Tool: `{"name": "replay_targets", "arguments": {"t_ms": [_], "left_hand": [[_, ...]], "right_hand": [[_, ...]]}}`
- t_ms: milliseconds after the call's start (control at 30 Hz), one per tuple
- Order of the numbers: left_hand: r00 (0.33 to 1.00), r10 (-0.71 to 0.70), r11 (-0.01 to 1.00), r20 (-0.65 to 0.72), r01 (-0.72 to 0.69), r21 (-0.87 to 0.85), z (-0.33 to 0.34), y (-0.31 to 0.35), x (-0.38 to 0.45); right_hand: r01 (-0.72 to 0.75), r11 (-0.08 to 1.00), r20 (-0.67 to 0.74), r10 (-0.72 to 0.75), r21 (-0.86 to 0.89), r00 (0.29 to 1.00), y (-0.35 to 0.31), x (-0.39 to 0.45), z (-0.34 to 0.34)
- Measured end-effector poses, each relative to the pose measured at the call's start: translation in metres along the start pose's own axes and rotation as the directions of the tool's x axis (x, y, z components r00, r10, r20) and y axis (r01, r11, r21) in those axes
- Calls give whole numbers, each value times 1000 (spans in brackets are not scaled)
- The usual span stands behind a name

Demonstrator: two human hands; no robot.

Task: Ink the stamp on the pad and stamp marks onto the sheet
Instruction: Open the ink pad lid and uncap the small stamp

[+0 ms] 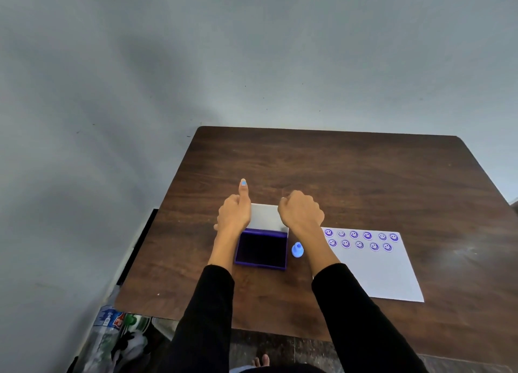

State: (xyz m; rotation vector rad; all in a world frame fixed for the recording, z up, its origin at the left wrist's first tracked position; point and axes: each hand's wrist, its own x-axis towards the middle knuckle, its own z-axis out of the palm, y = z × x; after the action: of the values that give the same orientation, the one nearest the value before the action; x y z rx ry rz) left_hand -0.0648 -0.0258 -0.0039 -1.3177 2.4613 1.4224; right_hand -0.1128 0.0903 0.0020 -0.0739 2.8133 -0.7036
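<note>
Soft, even, dim daylight; faint sheen on the table (350, 176) near its right edge, weak shadows on the wall (252, 50) behind it, wide-angle bending at the edges, slightly soft focus

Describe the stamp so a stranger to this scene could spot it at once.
Start at the brown wooden table and find the open purple ink pad near its front edge. The stamp stands upright just right of the pad, between it and the white sheet. It is the only small, light blue, knob-shaped piece there, and neither hand touches it.
</note>
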Motion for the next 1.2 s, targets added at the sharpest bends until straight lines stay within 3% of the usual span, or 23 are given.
{"name": "replay_targets", "arguments": {"t_ms": [433, 600, 733, 867, 1033, 1200], "left_hand": [[1000, -4, 971, 22, 9, -238, 14, -14, 4], [999, 16, 961, -41, -27, -274, 19, -16, 0], [996, 53, 951, -65, -70, -301, 26, -19, -6], [993, 112, 957, -28, -116, -268, 36, -24, -17], [978, 206, 966, -7, -205, -158, 43, -32, -31], [981, 192, 981, 27, -192, 9, 51, -42, -40]], "right_hand": [[-27, 933, 130, -22, 358, 991, 15, 5, 16], [-22, 902, 91, -19, 431, 996, 23, 6, 6], [-6, 918, 52, -16, 397, 999, 33, 4, -2], [-39, 962, 119, 7, 270, 993, 47, -5, -6], [-23, 985, 255, -21, 169, 967, 57, -19, -2], [6, 995, 210, -27, 102, 977, 65, -31, 11]]}}
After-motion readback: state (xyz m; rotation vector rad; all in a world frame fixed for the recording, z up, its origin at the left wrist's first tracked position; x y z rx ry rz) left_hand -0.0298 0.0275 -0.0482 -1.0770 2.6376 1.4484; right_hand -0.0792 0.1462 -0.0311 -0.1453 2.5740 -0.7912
